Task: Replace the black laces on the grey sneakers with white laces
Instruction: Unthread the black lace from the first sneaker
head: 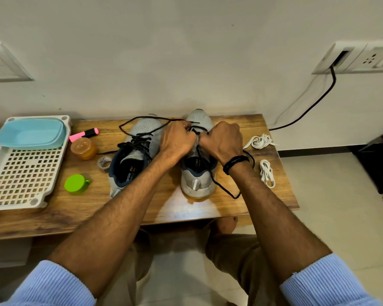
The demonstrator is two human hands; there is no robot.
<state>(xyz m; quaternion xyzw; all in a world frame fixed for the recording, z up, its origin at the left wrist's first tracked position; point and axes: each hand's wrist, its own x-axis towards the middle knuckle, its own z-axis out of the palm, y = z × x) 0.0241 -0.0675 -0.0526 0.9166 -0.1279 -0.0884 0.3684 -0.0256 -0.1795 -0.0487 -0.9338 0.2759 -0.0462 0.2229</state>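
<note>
— Two sneakers are seen on the table in the head view. How are they laid?

— Both are set with toes toward the wall and heels toward the person. The right sneaker runs almost straight from near to far. The left sneaker is angled, its heel swung out to the left and its toe leaning toward the other shoe.

— And the black laces?

— The left sneaker's lace is threaded across the eyelets, with one long end looped out over the toe. The right sneaker's lace is mostly loose; a long strand trails back past the heel and curls on the table to the right.

— How are the hands held?

— Both forearms are stretched forward, backs of the hands up, and the hands are met over the right sneaker's forefoot. The left hand is curled shut, a strand of black lace pinched at its fingertips. The right hand is closed in a fist just beside it; lace appears to be gripped, though the fingertips are hidden.

— The white laces?

— Two bundles are left on the table right of the right sneaker, one farther back, one nearer.
</note>
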